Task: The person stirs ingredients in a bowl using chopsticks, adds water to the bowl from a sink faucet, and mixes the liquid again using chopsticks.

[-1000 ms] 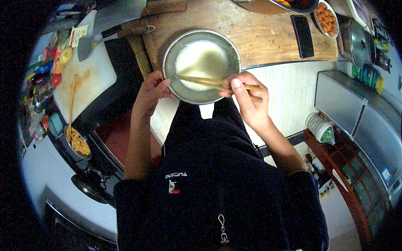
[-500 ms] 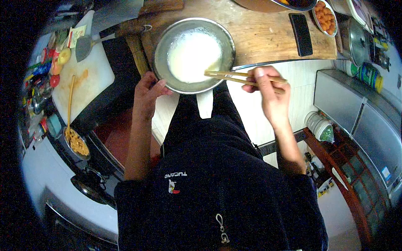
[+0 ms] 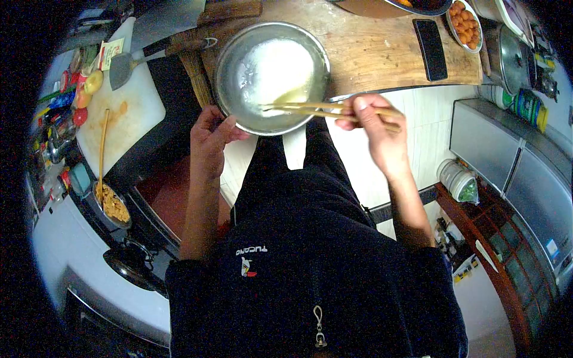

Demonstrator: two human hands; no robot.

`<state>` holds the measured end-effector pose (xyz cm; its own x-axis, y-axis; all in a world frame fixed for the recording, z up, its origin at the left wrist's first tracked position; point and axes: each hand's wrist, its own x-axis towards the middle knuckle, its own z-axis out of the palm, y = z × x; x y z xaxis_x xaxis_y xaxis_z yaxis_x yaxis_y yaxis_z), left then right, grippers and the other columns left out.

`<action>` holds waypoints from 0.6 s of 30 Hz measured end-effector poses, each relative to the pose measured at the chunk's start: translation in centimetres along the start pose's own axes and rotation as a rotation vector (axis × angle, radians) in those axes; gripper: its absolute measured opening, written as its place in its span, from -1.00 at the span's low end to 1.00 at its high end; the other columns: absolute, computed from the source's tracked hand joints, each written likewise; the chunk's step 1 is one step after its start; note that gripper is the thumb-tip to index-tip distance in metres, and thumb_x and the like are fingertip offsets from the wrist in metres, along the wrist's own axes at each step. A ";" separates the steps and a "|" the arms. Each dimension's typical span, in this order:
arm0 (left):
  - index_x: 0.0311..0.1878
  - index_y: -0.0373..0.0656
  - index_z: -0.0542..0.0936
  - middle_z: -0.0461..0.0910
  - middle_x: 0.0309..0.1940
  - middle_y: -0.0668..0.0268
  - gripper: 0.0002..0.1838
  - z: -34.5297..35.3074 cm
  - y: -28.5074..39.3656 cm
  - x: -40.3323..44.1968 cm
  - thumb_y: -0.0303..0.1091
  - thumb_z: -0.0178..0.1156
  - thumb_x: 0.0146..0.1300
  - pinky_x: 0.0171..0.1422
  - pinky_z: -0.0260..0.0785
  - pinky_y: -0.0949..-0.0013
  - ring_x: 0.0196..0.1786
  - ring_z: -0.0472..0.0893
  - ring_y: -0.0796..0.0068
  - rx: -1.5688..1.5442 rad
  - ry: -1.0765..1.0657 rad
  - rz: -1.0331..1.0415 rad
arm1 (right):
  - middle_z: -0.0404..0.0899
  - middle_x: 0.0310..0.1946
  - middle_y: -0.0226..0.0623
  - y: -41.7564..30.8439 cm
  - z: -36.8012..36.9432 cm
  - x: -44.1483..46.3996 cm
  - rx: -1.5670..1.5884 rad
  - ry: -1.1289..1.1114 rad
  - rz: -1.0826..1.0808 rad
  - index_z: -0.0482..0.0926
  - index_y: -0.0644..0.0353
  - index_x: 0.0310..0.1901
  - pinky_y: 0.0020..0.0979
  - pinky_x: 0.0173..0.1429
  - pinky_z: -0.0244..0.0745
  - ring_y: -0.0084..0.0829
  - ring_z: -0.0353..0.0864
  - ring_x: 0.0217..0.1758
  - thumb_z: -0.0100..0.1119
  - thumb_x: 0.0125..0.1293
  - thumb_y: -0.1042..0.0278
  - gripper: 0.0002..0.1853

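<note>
A round metal bowl [image 3: 230, 98] sits at the edge of the wooden countertop, tilted a little. Inside it is a pale, whitish batter-like liquid [image 3: 280, 62], gathered toward the far side, with part of the near bottom showing. My left hand [image 3: 215, 128] grips the bowl's near left rim, thumb toward the front. A pair of wooden chopsticks [image 3: 322, 110] is held in my right hand [image 3: 376, 119], fingers closed round their upper part. Their tips reach into the near part of the bowl, at the liquid's edge.
A black phone [image 3: 431, 51] and a plate of orange-brown balls [image 3: 465, 27] lie to the right on the wooden counter [image 3: 370, 53]. Leftward are a spatula [image 3: 122, 68], a white cutting board [image 3: 140, 110] and a bowl of brownish food [image 3: 113, 206] with a stick in it.
The chopstick tips have swept leftward through the bowl. The liquid has shifted away from the near side, baring some metal. My left hand stays on the rim.
</note>
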<state>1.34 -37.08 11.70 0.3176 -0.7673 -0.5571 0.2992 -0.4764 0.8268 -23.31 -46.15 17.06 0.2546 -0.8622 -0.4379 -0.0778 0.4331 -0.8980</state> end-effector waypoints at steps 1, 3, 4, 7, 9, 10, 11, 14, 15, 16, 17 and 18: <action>-0.32 -0.26 0.41 0.54 -0.46 0.22 -0.83 0.0 0.0 0.0 -0.38 0.15 0.15 -0.33 0.51 0.46 -0.47 0.58 0.50 -0.004 0.002 -0.011 | 0.59 -0.37 -0.21 -0.3 -0.8 0.1 -0.020 0.019 0.017 0.52 0.36 -0.27 -0.54 -0.31 0.54 -0.50 0.60 -0.42 -0.01 0.33 0.29 -0.75; -0.32 -0.26 0.40 0.54 -0.47 0.22 -0.84 0.2 0.0 0.0 -0.39 0.14 0.16 -0.33 0.52 0.45 -0.47 0.59 0.49 -0.035 -0.018 -0.012 | 0.58 -0.40 -0.23 -1.0 -0.6 -0.1 -0.013 0.000 0.054 0.52 0.36 -0.27 -0.56 -0.34 0.53 -0.51 0.59 -0.45 -0.01 0.33 0.31 -0.75; -0.33 -0.25 0.40 0.54 -0.47 0.22 -0.85 0.3 0.0 0.0 -0.39 0.13 0.16 -0.33 0.53 0.44 -0.46 0.59 0.49 -0.050 -0.029 -0.012 | 0.58 -0.41 -0.23 -1.1 -0.2 -0.3 0.023 -0.021 0.095 0.52 0.36 -0.28 -0.57 -0.36 0.52 -0.52 0.59 -0.47 -0.01 0.33 0.31 -0.75; -0.32 -0.26 0.40 0.54 -0.48 0.21 -0.86 0.2 -0.3 0.0 -0.41 0.13 0.16 -0.33 0.54 0.44 -0.46 0.60 0.49 -0.058 -0.034 -0.002 | 0.58 -0.43 -0.26 -1.5 -0.2 -0.2 0.027 -0.001 0.130 0.53 0.37 -0.28 -0.57 -0.37 0.53 -0.52 0.59 -0.48 -0.01 0.33 0.31 -0.75; -0.32 -0.26 0.41 0.54 -0.48 0.22 -0.86 0.3 -0.2 -0.1 -0.41 0.12 0.16 -0.33 0.53 0.45 -0.47 0.59 0.49 -0.060 -0.020 -0.007 | 0.58 -0.42 -0.27 -1.9 -1.0 -0.2 -0.061 0.023 0.074 0.52 0.37 -0.26 -0.56 -0.37 0.54 -0.50 0.60 -0.47 0.00 0.32 0.30 -0.75; -0.32 -0.26 0.41 0.55 -0.48 0.22 -0.87 0.3 -0.2 -0.1 -0.41 0.12 0.16 -0.33 0.53 0.45 -0.47 0.59 0.49 -0.063 -0.012 -0.010 | 0.58 -0.41 -0.27 -2.1 -1.1 -0.4 -0.059 0.041 0.070 0.52 0.36 -0.26 -0.56 -0.37 0.55 -0.50 0.60 -0.48 0.01 0.32 0.30 -0.75; -0.31 -0.26 0.41 0.55 -0.48 0.22 -0.87 0.3 -0.2 -0.1 -0.41 0.12 0.16 -0.33 0.52 0.45 -0.47 0.59 0.49 -0.055 -0.011 -0.001 | 0.58 -0.41 -0.26 -2.1 -0.7 -0.4 -0.029 0.024 0.095 0.52 0.36 -0.27 -0.56 -0.37 0.55 -0.50 0.59 -0.49 0.02 0.31 0.30 -0.75; -0.32 -0.26 0.41 0.55 -0.48 0.22 -0.87 0.2 -0.4 0.0 -0.42 0.13 0.15 -0.33 0.50 0.46 -0.48 0.58 0.50 -0.037 -0.004 0.011 | 0.58 -0.40 -0.23 -1.7 0.0 -0.2 -0.019 0.028 0.060 0.53 0.37 -0.30 -0.56 -0.35 0.55 -0.51 0.59 -0.46 0.03 0.31 0.31 -0.76; -0.32 -0.26 0.42 0.55 -0.48 0.22 -0.87 0.2 -0.5 0.0 -0.42 0.14 0.15 -0.33 0.49 0.47 -0.48 0.58 0.50 -0.038 0.005 0.003 | 0.58 -0.39 -0.23 -1.6 -0.4 -0.1 -0.051 0.055 0.031 0.53 0.37 -0.30 -0.56 -0.35 0.55 -0.51 0.59 -0.44 0.03 0.31 0.32 -0.76; -0.33 -0.25 0.42 0.55 -0.47 0.22 -0.87 0.2 -0.5 0.0 -0.42 0.14 0.15 -0.33 0.48 0.47 -0.48 0.58 0.50 -0.039 0.015 -0.005 | 0.58 -0.39 -0.23 -1.7 -0.9 0.0 -0.084 0.081 0.003 0.53 0.37 -0.30 -0.56 -0.34 0.55 -0.51 0.59 -0.43 0.03 0.31 0.32 -0.76; -0.33 -0.26 0.42 0.55 -0.47 0.21 -0.86 0.2 -0.4 -0.1 -0.42 0.15 0.14 -0.33 0.48 0.48 -0.47 0.58 0.50 -0.048 0.016 -0.004 | 0.58 -0.38 -0.22 -2.1 -1.2 0.0 -0.116 0.072 -0.019 0.52 0.37 -0.30 -0.55 -0.33 0.56 -0.50 0.59 -0.39 0.03 0.31 0.33 -0.77; -0.33 -0.26 0.42 0.55 -0.46 0.21 -0.86 0.3 -0.3 -0.1 -0.42 0.15 0.14 -0.32 0.47 0.48 -0.47 0.58 0.49 -0.056 0.016 -0.004 | 0.58 -0.37 -0.22 -2.1 -1.0 -0.2 -0.070 0.035 0.010 0.52 0.37 -0.30 -0.55 -0.32 0.56 -0.51 0.59 -0.39 0.03 0.31 0.33 -0.77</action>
<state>0.96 -36.98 11.58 0.3303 -0.7585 -0.5617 0.3505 -0.4540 0.8192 -24.16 -47.12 19.00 0.2195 -0.8674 -0.4466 -0.1478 0.4229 -0.8940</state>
